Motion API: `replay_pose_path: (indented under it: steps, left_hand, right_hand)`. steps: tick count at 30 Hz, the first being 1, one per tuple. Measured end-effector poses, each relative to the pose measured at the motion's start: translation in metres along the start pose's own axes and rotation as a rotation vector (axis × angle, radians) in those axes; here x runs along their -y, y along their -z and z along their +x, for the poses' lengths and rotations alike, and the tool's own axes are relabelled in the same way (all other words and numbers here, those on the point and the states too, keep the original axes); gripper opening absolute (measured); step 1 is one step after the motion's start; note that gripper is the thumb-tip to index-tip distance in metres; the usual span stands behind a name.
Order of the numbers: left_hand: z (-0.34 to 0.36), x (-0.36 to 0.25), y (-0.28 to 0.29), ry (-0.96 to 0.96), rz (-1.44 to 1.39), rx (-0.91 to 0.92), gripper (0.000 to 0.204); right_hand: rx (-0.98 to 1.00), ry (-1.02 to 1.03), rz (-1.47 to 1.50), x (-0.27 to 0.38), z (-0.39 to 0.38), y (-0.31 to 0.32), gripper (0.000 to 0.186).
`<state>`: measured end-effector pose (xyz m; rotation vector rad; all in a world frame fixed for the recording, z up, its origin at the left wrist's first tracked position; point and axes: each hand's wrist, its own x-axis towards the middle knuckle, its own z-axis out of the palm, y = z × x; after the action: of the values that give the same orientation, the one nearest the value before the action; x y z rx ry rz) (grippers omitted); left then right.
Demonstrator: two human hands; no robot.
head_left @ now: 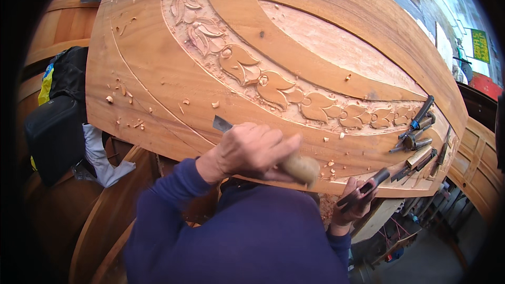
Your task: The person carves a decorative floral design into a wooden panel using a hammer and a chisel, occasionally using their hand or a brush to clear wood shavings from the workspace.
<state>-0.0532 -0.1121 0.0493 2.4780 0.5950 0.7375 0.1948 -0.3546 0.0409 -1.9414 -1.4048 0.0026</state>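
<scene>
My left hand [252, 150] is closed around a chisel [302, 169] above the near edge of a carved wooden panel [194, 92]. Its flat grey blade sticks out to the left and its thick pale wooden handle to the right. My right hand [360, 200] grips a dark elongated tool [380, 176] at the panel's near right edge; its exact kind cannot be made out. A curved band of carved flowers and leaves [273, 88] runs across the panel, its recessed ground rough and pale.
Several carving tools [418, 142] lie on the panel's right end. Wood chips [215, 104] are scattered over the surface. A black padded object [55, 137] and a pale cloth [102, 160] are at the left. Another panelled wooden piece [476, 163] stands at the right.
</scene>
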Motion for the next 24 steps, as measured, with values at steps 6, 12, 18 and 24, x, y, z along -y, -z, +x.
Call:
replay_pose_path:
  steps: [6, 12, 18, 24]
  left_hand:
    - [-0.011, 0.005, -0.003, 0.7, 0.29, 0.233, 0.1]
    - [-0.003, -0.024, -0.029, 0.915, 0.313, 0.172, 0.107]
    - [0.014, -0.116, -0.083, 0.635, -0.056, 0.281, 0.096]
    - [0.036, -0.129, -0.119, 0.838, 0.086, 0.084, 0.094]
  right_hand:
    - [0.102, -0.311, 0.241, -0.024, -0.009, -0.001, 0.079]
    - [0.24, -0.501, 0.466, -0.061, 0.001, 0.001, 0.08]
    - [0.386, -0.395, 0.556, -0.099, 0.012, 0.029, 0.081]
    - [0.535, -0.509, 0.672, -0.137, 0.001, 0.054, 0.081]
